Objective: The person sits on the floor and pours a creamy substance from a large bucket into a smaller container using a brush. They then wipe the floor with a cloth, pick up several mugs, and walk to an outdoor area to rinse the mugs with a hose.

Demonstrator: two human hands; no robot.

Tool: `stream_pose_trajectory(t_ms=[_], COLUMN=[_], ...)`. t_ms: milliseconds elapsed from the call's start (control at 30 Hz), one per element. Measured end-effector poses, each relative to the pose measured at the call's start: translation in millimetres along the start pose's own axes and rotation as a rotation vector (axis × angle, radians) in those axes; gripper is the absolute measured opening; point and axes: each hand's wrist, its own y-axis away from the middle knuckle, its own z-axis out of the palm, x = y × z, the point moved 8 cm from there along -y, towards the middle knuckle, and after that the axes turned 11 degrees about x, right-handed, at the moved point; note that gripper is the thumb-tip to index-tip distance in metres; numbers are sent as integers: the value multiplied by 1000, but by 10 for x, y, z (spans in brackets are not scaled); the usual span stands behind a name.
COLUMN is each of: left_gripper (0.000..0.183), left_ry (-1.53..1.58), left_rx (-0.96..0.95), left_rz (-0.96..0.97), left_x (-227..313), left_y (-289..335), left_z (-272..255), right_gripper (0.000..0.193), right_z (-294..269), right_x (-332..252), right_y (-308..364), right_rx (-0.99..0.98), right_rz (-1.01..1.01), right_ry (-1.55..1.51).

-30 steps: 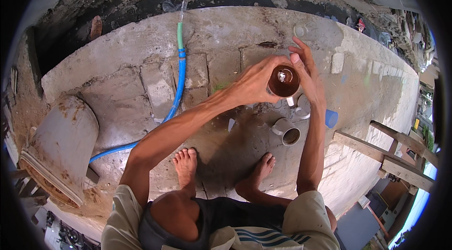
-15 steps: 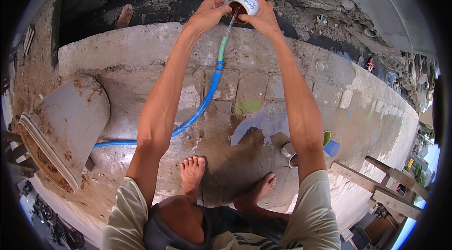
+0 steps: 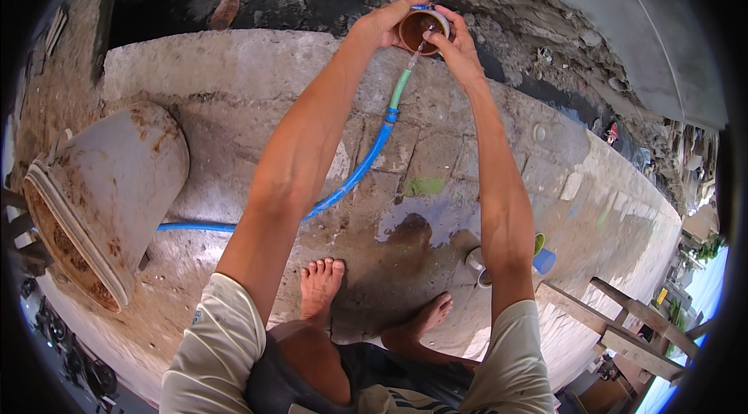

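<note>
Over the far edge of the ledge I hold a mug with a white outside and a brown inside, its mouth tilted toward me. My left hand wraps its left side. On the right side, my right hand grips it, the thumb reaching over the rim to the inside. A thin stream of water runs from the green end of a blue hose up into the mug. The hose lies on the wet concrete between my arms and passes under my left forearm.
A large stained bucket lies tipped on its side at left. Near my right forearm are a white mug, a blue cup and a green cup. Beyond the ledge runs a dark ditch. A wooden frame stands at right.
Both hands and the mug have shifted right in view. The mug's mouth has turned to face me more, and my left hand has come round its side. Water still flows into it.
</note>
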Motion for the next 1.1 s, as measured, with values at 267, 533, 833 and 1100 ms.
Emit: stream_pose_trajectory(t_ms=[267, 533, 833, 1100], left_gripper=[39, 44, 55, 43], left_ry=[278, 401, -141, 57], left_rx=[39, 132, 122, 76], left_rz=[-3, 48, 204, 206], left_x=[-5, 182, 304, 245], left_y=[-149, -63, 117, 329], left_z=[-44, 88, -190, 106], right_gripper=[41, 33, 64, 66], right_z=[90, 312, 221, 50], right_x=[-767, -709, -491, -380], right_y=[306, 384, -104, -113], right_rx=[369, 114, -35, 413], right_rz=[-545, -910, -150, 52], right_ry=[511, 1122, 310, 58])
